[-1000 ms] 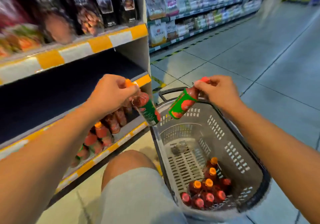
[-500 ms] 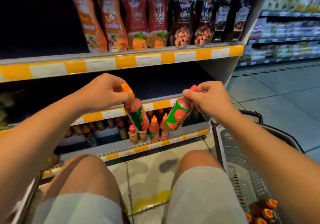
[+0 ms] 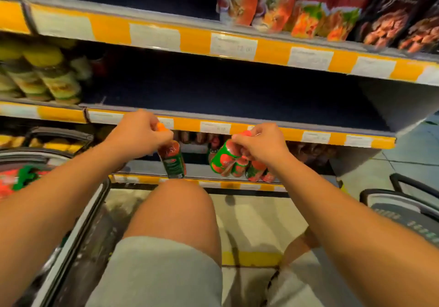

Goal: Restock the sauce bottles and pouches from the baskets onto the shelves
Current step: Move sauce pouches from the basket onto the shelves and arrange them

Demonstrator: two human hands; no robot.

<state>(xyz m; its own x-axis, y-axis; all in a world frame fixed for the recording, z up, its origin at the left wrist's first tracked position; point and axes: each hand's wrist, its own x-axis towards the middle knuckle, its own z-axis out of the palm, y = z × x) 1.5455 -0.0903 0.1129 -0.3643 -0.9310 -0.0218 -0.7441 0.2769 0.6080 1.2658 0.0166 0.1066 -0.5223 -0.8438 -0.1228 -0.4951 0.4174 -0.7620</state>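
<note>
My left hand [image 3: 140,132] pinches the orange cap of a sauce bottle [image 3: 173,159] with a dark green label, which hangs upright in front of the bottom shelf [image 3: 152,169]. My right hand [image 3: 259,143] grips a red-capped sauce bottle [image 3: 223,157] with a bright green label, tilted to the left. Behind it, several similar bottles [image 3: 256,172] stand on the bottom shelf. The middle shelf [image 3: 237,97] above my hands is dark and bare on its right part. Sauce pouches [image 3: 273,2] stand on the top shelf.
A grey basket [image 3: 403,209] is at the right edge on the floor. Another basket [image 3: 61,138] with red and green packs sits at the left. Yellow-green jars [image 3: 42,74] fill the left of the middle shelf. My knees are just below the bottom shelf.
The view has swung left from the basket to the shelves. Both hands carried their bottles from above the basket to the front of the bottom shelf.
</note>
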